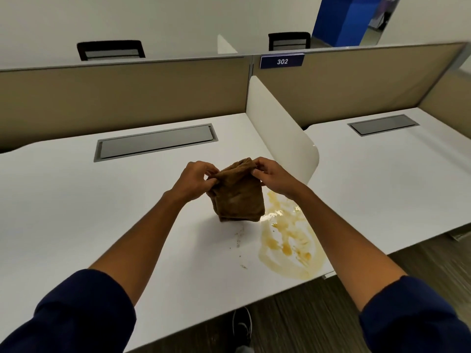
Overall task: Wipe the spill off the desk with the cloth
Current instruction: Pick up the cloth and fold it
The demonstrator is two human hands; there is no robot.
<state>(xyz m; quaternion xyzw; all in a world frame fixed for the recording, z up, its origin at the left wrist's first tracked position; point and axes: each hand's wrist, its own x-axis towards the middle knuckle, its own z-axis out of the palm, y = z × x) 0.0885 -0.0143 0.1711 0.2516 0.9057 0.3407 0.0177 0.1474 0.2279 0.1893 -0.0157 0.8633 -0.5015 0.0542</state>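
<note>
Both my grips, left hand (195,180) & right hand (274,178), pinch brown cloth (238,197) by its top, above table (102,200), yellow spill (288,240) just beside.

Both hands pinch a brown folded cloth (238,193) by its top corners — left hand (195,180) on one, right hand (274,178) on the other. The cloth hangs below the fingers (256,165), its lower edge just above the white surface (102,212). A yellowish spill (288,240) spreads beneath and nearer than the right fingers, beside some dark crumbs (238,239).
</note>
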